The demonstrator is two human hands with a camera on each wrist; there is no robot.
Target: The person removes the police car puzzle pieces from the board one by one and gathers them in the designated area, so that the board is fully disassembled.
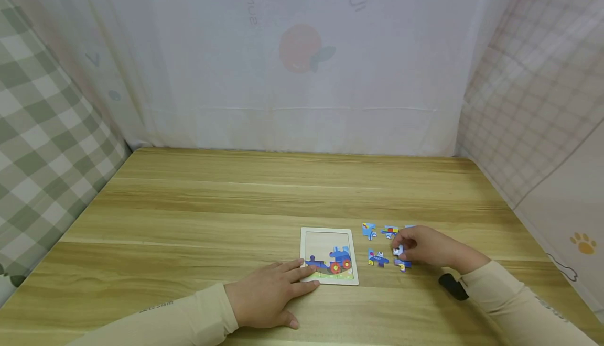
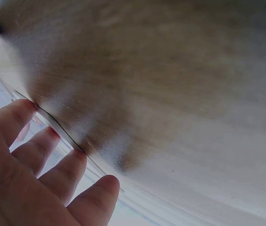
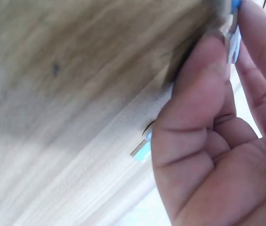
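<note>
A white-rimmed puzzle tray (image 1: 327, 229) lies on the table, its lower part filled with joined pieces (image 1: 336, 266) showing a blue vehicle with red wheels. My left hand (image 1: 266, 294) rests with straight fingers on the tray's left edge; in the left wrist view its fingertips (image 2: 78, 157) touch that edge. To the right of the tray, my right hand (image 1: 428, 249) pinches a small blue-and-white jigsaw piece (image 1: 397, 250) between thumb and fingers. The right wrist view shows this piece (image 3: 234, 44) tilted on edge, partly hidden by the fingers.
Loose jigsaw pieces lie around the right hand: a blue one (image 1: 368, 230), one with coloured blocks (image 1: 389, 231), a dark blue one (image 1: 377, 258) and another (image 1: 402, 265) close to the thumb. A pale curtain (image 1: 302, 126) hangs behind the wooden table (image 1: 212, 204).
</note>
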